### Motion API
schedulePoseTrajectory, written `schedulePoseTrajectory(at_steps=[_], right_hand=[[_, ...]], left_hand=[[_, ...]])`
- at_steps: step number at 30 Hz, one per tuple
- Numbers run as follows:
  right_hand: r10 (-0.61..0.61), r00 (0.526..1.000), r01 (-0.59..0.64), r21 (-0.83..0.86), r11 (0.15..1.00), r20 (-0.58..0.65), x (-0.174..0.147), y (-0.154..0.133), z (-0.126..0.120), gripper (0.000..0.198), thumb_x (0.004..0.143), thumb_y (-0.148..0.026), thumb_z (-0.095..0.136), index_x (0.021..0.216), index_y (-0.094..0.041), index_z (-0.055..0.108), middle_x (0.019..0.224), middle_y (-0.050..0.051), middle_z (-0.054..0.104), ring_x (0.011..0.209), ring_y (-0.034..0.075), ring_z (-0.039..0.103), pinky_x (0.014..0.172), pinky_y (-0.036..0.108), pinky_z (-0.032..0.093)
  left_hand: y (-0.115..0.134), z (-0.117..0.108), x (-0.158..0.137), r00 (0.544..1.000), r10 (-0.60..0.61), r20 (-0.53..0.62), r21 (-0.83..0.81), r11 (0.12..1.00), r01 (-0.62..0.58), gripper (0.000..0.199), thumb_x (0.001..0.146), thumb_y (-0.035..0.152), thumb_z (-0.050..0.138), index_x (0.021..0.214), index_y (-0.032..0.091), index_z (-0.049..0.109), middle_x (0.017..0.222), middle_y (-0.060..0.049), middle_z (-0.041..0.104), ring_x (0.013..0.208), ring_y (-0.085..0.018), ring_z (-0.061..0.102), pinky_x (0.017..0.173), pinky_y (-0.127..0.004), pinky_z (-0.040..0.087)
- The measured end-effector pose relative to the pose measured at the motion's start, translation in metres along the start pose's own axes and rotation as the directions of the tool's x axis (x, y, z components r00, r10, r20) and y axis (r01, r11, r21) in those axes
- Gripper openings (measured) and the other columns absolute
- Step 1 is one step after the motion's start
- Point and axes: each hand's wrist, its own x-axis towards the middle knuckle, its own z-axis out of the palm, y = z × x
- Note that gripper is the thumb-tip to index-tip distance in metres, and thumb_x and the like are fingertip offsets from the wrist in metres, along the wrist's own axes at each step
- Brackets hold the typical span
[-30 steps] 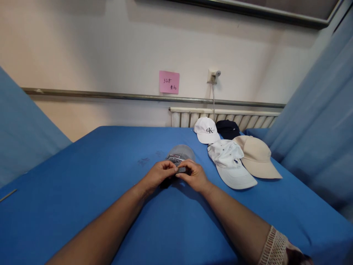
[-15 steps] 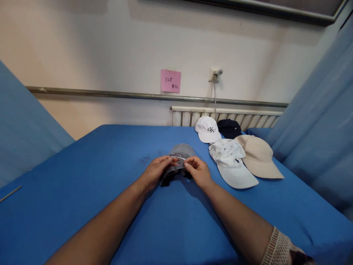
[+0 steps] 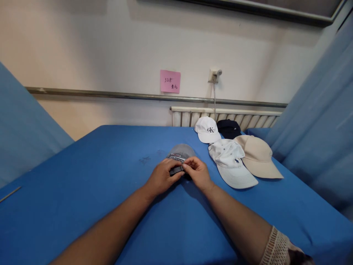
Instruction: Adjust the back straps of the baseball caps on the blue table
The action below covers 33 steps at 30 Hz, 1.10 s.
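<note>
A grey cap (image 3: 182,149) rests on the blue-covered table, its back side toward me. Between my fingers shows the dark strap (image 3: 176,170) at the rear of that cap. My left hand (image 3: 164,176) is closed on the strap, thumb below and fingers above. My right hand (image 3: 198,172) pinches the strap's right part with thumb and index finger. The fingers cover much of the cap's rear edge. To the right of my right hand lies a pale cap with a small dark logo (image 3: 231,163).
Beyond the pale cap are a beige cap (image 3: 259,156), a white cap (image 3: 207,130) with letters and a dark navy cap (image 3: 228,128). A thin stick (image 3: 10,194) lies at the left table edge. Blue curtains (image 3: 317,121) hang at both sides; a radiator (image 3: 184,117) stands behind.
My left hand has shifted right and toward me, from the cap's left rear edge onto the dark strap. The right hand stays nearly in place, still pinching.
</note>
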Motion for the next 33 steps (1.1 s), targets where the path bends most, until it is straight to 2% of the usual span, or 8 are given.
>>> schedulePoseTrajectory(at_steps=[4, 8, 14, 23, 27, 30, 33], right_hand=[[0.000, 1.000, 0.000, 0.007, 1.000, -0.018, 0.002, -0.003, -0.006, 0.026, 0.070, -0.041, 0.075, 0.077, -0.020, 0.061, 0.066, -0.003, 0.060, 0.060, 0.012, 0.054, 0.061, 0.026, 0.045], [0.026, 0.999, -0.025, 0.042, 0.999, -0.035, 0.004, -0.007, -0.011, 0.027, 0.071, -0.042, 0.074, 0.076, -0.020, 0.059, 0.062, -0.005, 0.055, 0.056, 0.011, 0.049, 0.057, 0.024, 0.041], [0.055, 0.998, -0.053, 0.070, 0.996, -0.017, 0.002, -0.009, -0.011, 0.027, 0.070, -0.042, 0.074, 0.075, -0.020, 0.059, 0.061, -0.005, 0.055, 0.055, 0.010, 0.048, 0.055, 0.024, 0.039], [0.053, 0.998, -0.051, 0.067, 0.996, -0.034, 0.001, -0.010, -0.012, 0.024, 0.070, -0.040, 0.074, 0.078, -0.021, 0.060, 0.060, -0.005, 0.056, 0.054, 0.011, 0.050, 0.055, 0.024, 0.041], [0.043, 0.999, -0.041, 0.096, 0.995, -0.021, 0.001, -0.011, -0.011, 0.024, 0.071, -0.039, 0.074, 0.078, -0.021, 0.060, 0.061, -0.005, 0.056, 0.055, 0.011, 0.051, 0.056, 0.024, 0.042], [0.036, 0.999, -0.035, 0.122, 0.992, -0.009, 0.001, -0.013, -0.010, 0.025, 0.071, -0.039, 0.075, 0.078, -0.020, 0.061, 0.063, -0.005, 0.058, 0.055, 0.010, 0.052, 0.058, 0.024, 0.044], [0.024, 1.000, -0.023, 0.121, 0.992, -0.010, 0.001, -0.015, -0.008, 0.027, 0.071, -0.040, 0.076, 0.079, -0.021, 0.060, 0.064, -0.005, 0.060, 0.055, 0.011, 0.053, 0.058, 0.025, 0.046]], left_hand=[[0.000, -0.001, 0.000, 0.999, -0.015, -0.028, 0.086, 0.996, 0.017, 0.012, 0.081, 0.025, 0.064, 0.090, 0.019, 0.066, 0.084, -0.003, 0.068, 0.081, -0.020, 0.058, 0.076, -0.034, 0.044], [0.002, -0.001, -0.001, 0.997, -0.054, -0.054, 0.102, 0.993, 0.059, 0.014, 0.079, 0.023, 0.063, 0.092, 0.019, 0.065, 0.086, -0.003, 0.068, 0.080, -0.020, 0.058, 0.076, -0.033, 0.043], [0.007, -0.003, -0.001, 0.988, -0.144, -0.052, 0.033, 0.989, 0.146, 0.012, 0.077, 0.026, 0.063, 0.088, 0.021, 0.062, 0.082, -0.002, 0.068, 0.076, -0.019, 0.059, 0.075, -0.032, 0.042], [0.007, -0.008, -0.002, 0.983, -0.179, -0.047, -0.063, 0.982, 0.176, 0.011, 0.074, 0.027, 0.065, 0.084, 0.022, 0.064, 0.079, -0.002, 0.066, 0.074, -0.021, 0.058, 0.071, -0.032, 0.040], [0.008, -0.009, -0.001, 0.978, -0.208, -0.007, -0.140, 0.969, 0.205, 0.025, 0.074, 0.022, 0.063, 0.099, 0.021, 0.067, 0.087, -0.003, 0.069, 0.078, -0.021, 0.060, 0.075, -0.033, 0.044], [0.010, -0.009, 0.000, 0.979, -0.198, 0.038, -0.262, 0.944, 0.201, 0.039, 0.073, 0.019, 0.063, 0.112, 0.022, 0.068, 0.098, -0.004, 0.070, 0.087, -0.022, 0.062, 0.082, -0.034, 0.046], [0.012, -0.009, 0.002, 0.972, -0.216, 0.092, -0.414, 0.879, 0.235, 0.024, 0.076, 0.024, 0.066, 0.099, 0.021, 0.071, 0.093, -0.005, 0.069, 0.087, -0.021, 0.061, 0.080, -0.032, 0.047]])
